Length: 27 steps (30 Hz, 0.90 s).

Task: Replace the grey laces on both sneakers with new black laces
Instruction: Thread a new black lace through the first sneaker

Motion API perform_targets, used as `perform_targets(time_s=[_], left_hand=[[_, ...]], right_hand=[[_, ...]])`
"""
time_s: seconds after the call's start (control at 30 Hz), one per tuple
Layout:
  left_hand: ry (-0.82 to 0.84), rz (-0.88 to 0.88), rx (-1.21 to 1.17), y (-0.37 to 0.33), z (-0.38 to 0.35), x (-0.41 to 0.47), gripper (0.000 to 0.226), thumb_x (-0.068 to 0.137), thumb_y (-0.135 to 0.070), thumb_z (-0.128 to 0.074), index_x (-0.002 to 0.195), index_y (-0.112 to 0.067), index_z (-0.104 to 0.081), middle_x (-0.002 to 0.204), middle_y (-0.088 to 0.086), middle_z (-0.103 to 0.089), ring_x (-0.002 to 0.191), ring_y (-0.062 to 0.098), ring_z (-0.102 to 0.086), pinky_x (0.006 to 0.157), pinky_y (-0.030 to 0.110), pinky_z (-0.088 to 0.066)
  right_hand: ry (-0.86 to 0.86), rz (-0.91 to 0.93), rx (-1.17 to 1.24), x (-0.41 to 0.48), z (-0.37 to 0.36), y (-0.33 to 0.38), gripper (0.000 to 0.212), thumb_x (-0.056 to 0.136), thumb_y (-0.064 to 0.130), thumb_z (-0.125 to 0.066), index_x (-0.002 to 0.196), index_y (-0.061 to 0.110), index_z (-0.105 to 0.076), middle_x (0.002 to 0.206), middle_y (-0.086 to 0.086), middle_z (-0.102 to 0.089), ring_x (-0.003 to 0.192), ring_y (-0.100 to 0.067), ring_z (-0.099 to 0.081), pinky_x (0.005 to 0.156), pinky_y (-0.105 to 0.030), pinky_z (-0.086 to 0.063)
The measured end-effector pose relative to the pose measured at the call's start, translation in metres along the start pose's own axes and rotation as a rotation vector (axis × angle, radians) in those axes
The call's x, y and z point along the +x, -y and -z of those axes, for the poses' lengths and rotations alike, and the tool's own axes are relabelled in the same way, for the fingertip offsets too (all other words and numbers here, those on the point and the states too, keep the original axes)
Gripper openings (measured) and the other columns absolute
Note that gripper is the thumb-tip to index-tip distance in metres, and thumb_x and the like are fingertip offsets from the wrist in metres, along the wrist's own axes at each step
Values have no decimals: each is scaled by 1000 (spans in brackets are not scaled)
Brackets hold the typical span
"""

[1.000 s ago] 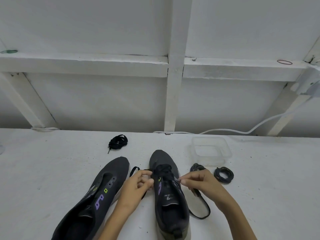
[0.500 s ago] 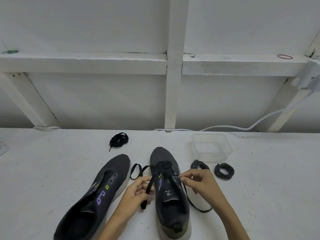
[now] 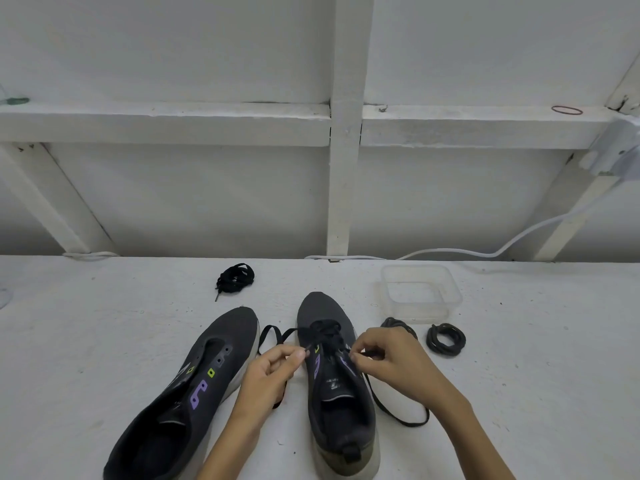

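On a rough white-painted table (image 3: 104, 341) beneath white timber framing, lower centre, the left hand (image 3: 268, 374) and right hand (image 3: 388, 363) each pinch the flat black lace (image 3: 323, 332) on the right-hand dark knit sneaker (image 3: 334, 386).

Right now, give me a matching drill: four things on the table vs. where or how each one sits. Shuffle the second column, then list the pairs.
Things:
1. left sneaker
2. right sneaker
3. clear tub
4. black lace bundle

States:
A. empty, behind the two grey lace coils
B. no lace, eyelets bare
C. lying alone near the back of the table, behind the left sneaker
D. partly laced in black, both hands working on it

Pairs: 1-B, 2-D, 3-A, 4-C

On the right sneaker, the left hand and the right hand each pinch the black lace.
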<state>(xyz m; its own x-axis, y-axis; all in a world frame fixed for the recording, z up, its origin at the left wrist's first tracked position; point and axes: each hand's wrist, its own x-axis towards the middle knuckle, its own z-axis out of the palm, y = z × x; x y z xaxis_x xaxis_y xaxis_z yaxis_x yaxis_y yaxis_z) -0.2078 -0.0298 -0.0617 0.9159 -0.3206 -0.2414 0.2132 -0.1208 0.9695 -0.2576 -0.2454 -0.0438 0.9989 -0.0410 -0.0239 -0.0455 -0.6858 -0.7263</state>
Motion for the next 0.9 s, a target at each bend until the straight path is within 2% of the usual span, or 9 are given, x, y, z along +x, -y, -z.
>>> perform_targets(time_s=[0.13, 0.2, 0.33, 0.4, 0.47, 0.57, 0.63, 0.77, 0.9], left_hand=[[-25, -25, -4, -6, 0, -5, 12, 92, -6, -62, 89, 1, -72, 38, -14, -46, 33, -4, -37, 41, 4, -28], [-27, -38, 12, -7, 0, -6, 11, 89, -4, -64, 87, 5, -71, 38, -14, -47, 34, -6, -41, 42, 3, -31], [-38, -85, 115, -8, 1, -3, 7, 83, -3, -71, 78, -2, -76, 50, -12, -60, 44, -6, -49, 51, 4, -36], [-33, -120, 207, -9, 2, 0, 10, 81, -6, -75, 74, -11, -78, 60, -10, -68, 52, -5, -54, 57, 7, -40], [-22, -145, 320, -9, 2, 4, 11, 80, -11, -76, 72, -18, -78, 67, -10, -72, 55, -4, -57, 61, 11, -43], [21, -145, 458, -15, 6, 7, 6, 79, -28, -77, 73, -28, -77, 75, -13, -74, 65, 3, -67, 72, 27, -55], [65, -141, 588, -21, 10, 8, 12, 75, -47, -72, 75, -36, -75, 75, -13, -73, 69, 5, -68, 78, 33, -56], [91, -225, 893, -38, 7, 10, 12, 83, -48, -66, 81, -38, -72, 78, -19, -71, 73, -4, -64, 75, 25, -52], [127, -307, 1110, -53, 4, 18, 15, 86, -47, -62, 88, -35, -70, 69, -14, -61, 78, 6, -59, 76, 25, -45]], right_hand=[[75, 5, -130, 6, 3, 7, 14, 85, 28, -60, 72, 24, -66, 62, 26, -57, 62, 0, -53, 57, -15, -37], [98, 14, -171, 10, 1, 11, 15, 85, 30, -60, 70, 27, -63, 61, 21, -58, 62, -1, -53, 58, -16, -37], [97, 41, -139, 10, -3, 10, 9, 83, 25, -64, 77, 29, -69, 75, 15, -61, 72, -1, -56, 64, -17, -43], [59, 46, -12, 9, -3, 8, 10, 82, 25, -66, 85, 33, -72, 85, 15, -65, 83, -1, -61, 71, -19, -47], [57, 20, 101, 8, -5, 9, 8, 83, 28, -68, 83, 34, -73, 89, 14, -67, 87, -2, -63, 74, -18, -48], [77, -47, 118, 10, -12, 13, 7, 80, 36, -68, 81, 39, -75, 87, 15, -68, 83, -1, -63, 74, -23, -49], [82, -99, 81, 13, -20, 14, 10, 77, 39, -67, 82, 40, -75, 84, 15, -66, 78, -2, -61, 74, -27, -52], [62, -162, 164, 15, -31, 17, 6, 75, 33, -74, 79, 35, -78, 80, 11, -65, 78, -6, -63, 76, -32, -54], [65, -202, 320, 12, -31, 19, 10, 75, 16, -75, 74, 25, -79, 79, 3, -69, 78, -11, -67, 78, -33, -54]])
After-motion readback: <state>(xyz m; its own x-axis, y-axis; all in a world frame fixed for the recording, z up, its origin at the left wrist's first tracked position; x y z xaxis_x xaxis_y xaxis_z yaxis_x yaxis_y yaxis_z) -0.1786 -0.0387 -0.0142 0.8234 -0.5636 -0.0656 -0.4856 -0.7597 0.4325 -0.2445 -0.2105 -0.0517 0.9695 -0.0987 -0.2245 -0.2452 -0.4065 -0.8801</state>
